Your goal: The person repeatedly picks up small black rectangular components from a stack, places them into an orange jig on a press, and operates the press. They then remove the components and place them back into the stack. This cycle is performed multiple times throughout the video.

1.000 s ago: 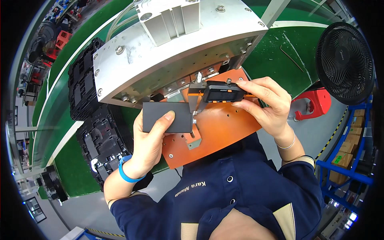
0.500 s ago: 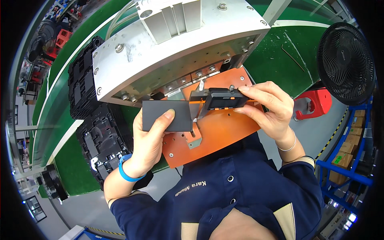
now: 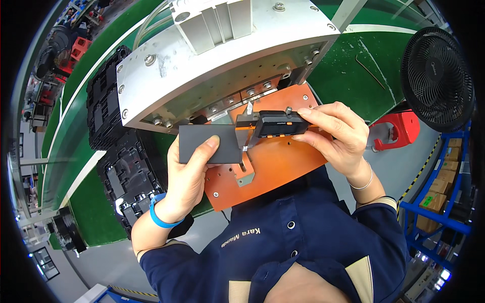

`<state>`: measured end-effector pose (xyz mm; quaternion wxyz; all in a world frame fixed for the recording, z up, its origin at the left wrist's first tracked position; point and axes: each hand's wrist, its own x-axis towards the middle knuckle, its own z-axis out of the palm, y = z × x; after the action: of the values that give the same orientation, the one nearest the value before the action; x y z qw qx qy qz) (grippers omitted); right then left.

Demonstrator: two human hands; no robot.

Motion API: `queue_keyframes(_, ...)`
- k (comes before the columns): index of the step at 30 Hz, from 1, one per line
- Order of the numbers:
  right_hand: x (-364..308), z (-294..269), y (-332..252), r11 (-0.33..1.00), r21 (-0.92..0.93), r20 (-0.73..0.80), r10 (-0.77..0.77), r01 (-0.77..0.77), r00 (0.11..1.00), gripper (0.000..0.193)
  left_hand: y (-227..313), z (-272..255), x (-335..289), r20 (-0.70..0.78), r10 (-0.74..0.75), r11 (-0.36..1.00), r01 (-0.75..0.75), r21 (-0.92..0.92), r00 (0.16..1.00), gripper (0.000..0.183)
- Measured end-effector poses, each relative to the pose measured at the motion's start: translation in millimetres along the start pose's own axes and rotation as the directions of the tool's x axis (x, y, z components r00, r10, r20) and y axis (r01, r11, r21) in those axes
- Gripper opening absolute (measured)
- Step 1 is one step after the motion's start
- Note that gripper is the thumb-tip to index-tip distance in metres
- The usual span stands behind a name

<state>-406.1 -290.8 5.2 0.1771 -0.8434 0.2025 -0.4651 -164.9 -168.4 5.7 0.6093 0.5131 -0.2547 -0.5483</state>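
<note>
My left hand (image 3: 188, 174) grips a flat dark grey rectangular plate (image 3: 201, 140), thumb on top and the other fingers underneath. In my right hand (image 3: 342, 137) is a black digital caliper (image 3: 281, 126) with orange buttons, pinched between thumb and fingers near its right end. The caliper's jaws meet the plate's right edge; whether they close on it I cannot tell. Both things are held above an orange base plate (image 3: 283, 159) with a small slotted metal block (image 3: 244, 174) on it.
A silver press frame (image 3: 222, 60) stands just beyond my hands. Black moulded trays (image 3: 129, 177) are stacked on the left of the green bench. An L-shaped hex key (image 3: 370, 71) and a black fan (image 3: 435, 76) are at the right, with a red stool (image 3: 404, 130) below.
The caliper has shifted slightly left and its display has turned a little more level. Its jaws now overlap the plate's right edge. My left hand has barely moved.
</note>
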Motion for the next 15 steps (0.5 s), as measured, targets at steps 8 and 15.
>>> queue_keyframes(8,1,-11,-10,0.996,0.029,0.035,0.081,-0.082,0.996,0.044,4,-1,-6,0.021,-0.015,0.999,0.014,0.039,1.0,0.025)
queue_keyframes(15,-39,-83,50,0.923,-0.045,-0.142,0.372,-0.381,0.917,0.043,50,-38,-53,0.276,0.369,0.603,-0.454,0.656,0.888,0.014)
